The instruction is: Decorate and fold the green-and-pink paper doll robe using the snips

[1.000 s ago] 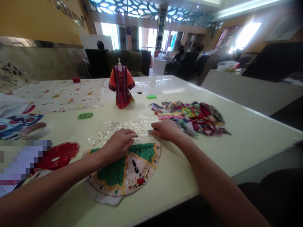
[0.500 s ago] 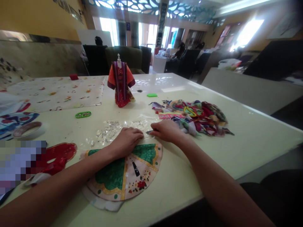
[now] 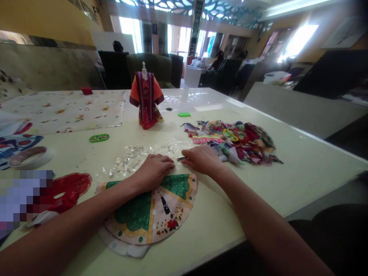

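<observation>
Along the bottom of the frame, two bare forearms reach in from the lower corners toward the middle of a cream table (image 3: 290, 178). At lower centre lies a semicircular fabric panel (image 3: 149, 212), printed in green, cream and gold with small red flowers, a white cloth edge (image 3: 120, 245) showing beneath it. The left hand (image 3: 153, 172) lies flat and open, heel on the panel's upper edge and fingers on a clear plastic sheet (image 3: 135, 159) scattered with tiny silvery sequins. Just to its right, the right hand (image 3: 201, 160) curls lightly, its fingers pinching a small metal tool (image 3: 181, 158); only the tip shows, so its exact kind is hidden. Right of that hand, touching it nearly, sits a heap of colourful fabric scraps (image 3: 232, 143). Left of the panel lies a red cut-out cloth (image 3: 71, 186), with a blurred patch covering the lower left corner. Further up stand a miniature orange and red robe on a dress form (image 3: 146, 101) and a green oval tray (image 3: 99, 138). Beyond the table, dark sofas (image 3: 152, 71) line the room, with a seated person (image 3: 218, 63) at upper right.
</observation>
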Demonstrator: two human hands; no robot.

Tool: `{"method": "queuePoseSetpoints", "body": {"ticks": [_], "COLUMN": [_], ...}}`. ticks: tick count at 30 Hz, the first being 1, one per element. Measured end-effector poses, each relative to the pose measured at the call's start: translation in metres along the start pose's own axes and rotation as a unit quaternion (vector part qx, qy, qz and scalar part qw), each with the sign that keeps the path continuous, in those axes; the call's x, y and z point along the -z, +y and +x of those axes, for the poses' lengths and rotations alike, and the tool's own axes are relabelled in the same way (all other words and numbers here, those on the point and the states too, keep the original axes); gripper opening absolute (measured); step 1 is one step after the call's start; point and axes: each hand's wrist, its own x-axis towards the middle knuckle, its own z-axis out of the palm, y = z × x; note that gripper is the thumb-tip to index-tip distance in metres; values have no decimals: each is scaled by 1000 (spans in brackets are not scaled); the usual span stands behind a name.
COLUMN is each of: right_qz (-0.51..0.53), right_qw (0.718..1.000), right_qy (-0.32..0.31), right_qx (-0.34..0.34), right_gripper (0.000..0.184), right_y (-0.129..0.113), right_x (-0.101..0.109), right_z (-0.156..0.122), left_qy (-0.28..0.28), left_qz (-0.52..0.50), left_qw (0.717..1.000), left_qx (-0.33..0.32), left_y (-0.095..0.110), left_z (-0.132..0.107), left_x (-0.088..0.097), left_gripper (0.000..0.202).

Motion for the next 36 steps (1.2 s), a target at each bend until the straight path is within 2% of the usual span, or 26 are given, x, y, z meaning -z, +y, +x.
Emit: {"method": "queuePoseSetpoints", "body": {"ticks": [11, 23, 29, 36], "right_qz": [-4, 8, 3, -2], "right_qw": [1000, 999, 1000, 1000], "right_qy": [21, -12, -7, -12], "right_qx": [5, -30, -4, -14], "right_gripper": [20, 26, 26, 28], "right_y": [-4, 6, 4, 2], "right_x": [-3, 7, 1, -2], "right_z": [0, -4, -2, 0], "left_qy": [-6, -7, -13, -3], "left_qz": [6, 14, 15, 18], "left_qw": [1000, 1000, 1000, 1000], "left_qx": [3, -3, -3, -8], "left_y": [1, 2, 2, 1], "left_z": [-2, -3, -2, -2], "left_x": [0, 0, 1, -1], "left_gripper": [29, 28, 28, 28]}}
